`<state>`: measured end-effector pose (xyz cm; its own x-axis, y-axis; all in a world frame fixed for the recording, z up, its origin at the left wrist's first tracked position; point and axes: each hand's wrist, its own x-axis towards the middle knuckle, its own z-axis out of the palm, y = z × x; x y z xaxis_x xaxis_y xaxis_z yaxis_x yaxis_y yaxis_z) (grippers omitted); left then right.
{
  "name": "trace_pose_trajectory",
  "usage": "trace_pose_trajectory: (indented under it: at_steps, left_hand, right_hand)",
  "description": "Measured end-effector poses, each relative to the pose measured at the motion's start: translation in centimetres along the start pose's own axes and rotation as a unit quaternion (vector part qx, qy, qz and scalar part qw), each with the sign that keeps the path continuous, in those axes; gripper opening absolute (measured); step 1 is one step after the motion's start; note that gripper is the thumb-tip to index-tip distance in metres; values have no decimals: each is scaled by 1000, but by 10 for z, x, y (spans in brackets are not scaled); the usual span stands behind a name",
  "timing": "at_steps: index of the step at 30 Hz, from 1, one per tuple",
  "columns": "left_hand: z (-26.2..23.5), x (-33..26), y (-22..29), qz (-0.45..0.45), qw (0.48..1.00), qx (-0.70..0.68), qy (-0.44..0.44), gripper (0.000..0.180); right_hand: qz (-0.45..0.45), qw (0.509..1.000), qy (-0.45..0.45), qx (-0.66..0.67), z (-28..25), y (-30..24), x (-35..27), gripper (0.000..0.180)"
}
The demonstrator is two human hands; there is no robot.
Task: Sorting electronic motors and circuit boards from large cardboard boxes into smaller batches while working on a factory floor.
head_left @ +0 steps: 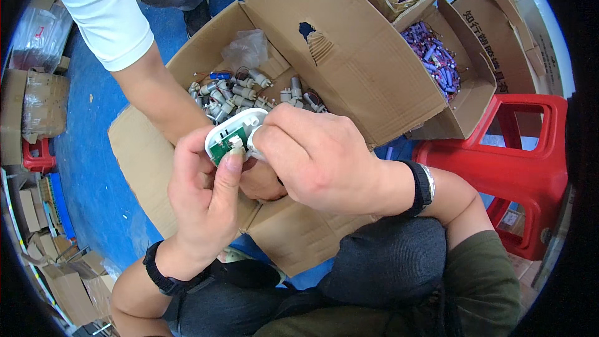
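Note:
My left hand holds a white plastic housing with rounded ends, thumb pressed near a white connector on the green circuit board inside it. From the other side, my right hand has its fingers closed on a white rounded part at the housing's right end. Its fingertips are partly hidden, so I cannot tell if that part is separate. Both hands are above an open cardboard box. Small grey-and-white motors with wires lie in the box, beyond the housing.
A co-worker's arm in a white sleeve reaches in from the upper left, the hand partly below mine. Cartons of purple wired cylinders stand at the upper right. A red plastic stool is on the right. Blue floor shows at left.

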<state>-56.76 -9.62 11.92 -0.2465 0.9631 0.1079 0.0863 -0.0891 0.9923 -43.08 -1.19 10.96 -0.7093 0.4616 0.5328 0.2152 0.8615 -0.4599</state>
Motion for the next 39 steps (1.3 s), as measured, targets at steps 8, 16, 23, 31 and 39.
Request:
trace_pose_trajectory:
  at_steps: [8, 16, 23, 31, 39]
  left_hand:
    - [-6, 0, -2, 53, 990, 127, -15, 22]
    - [-3, 4, 5, -87, 992, -89, 29, 22]
    - [-5, 4, -1, -75, 995, -70, -11, 21]
    - [-5, 4, 0, -50, 998, -13, -22, 26]
    - [-2, 1, 4, -74, 996, -42, -22, 24]
  right_hand:
    - [35, 999, 36, -7, 7, -3, 0, 14]
    - [-84, 990, 109, 16, 14, 11, 0, 11]
    - [-65, 996, 43, -53, 5, 6, 0, 12]
    - [-42, 998, 54, -15, 10, 10, 2, 11]
    - [-78, 993, 79, -49, 13, 6, -1, 13]
